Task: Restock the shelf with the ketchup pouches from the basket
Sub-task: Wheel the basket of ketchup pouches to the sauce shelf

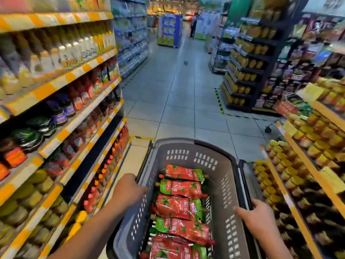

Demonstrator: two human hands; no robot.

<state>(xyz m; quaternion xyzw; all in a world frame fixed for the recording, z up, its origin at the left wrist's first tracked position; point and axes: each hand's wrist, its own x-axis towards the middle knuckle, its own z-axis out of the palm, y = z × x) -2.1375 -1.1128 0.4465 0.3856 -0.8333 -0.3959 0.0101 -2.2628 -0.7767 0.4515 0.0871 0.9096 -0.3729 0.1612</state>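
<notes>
A grey plastic basket (186, 146) is held out in front of me at waist height. Several red and green ketchup pouches (179, 204) lie stacked along its bottom. My left hand (128, 189) grips the basket's left rim, fingers curled over the edge. On the right rim, my right hand (255, 214) grips with the thumb inside. The shelf (80, 116) on my left has yellow and white edge strips and carries red sauce bottles and dark jars.
A tiled aisle (177, 101) runs ahead between the left shelf and a wooden display of yellow-lidded jars (291, 159) on the right. A dark rack of pasta bags (242, 71) stands farther right. A person stands far down the aisle.
</notes>
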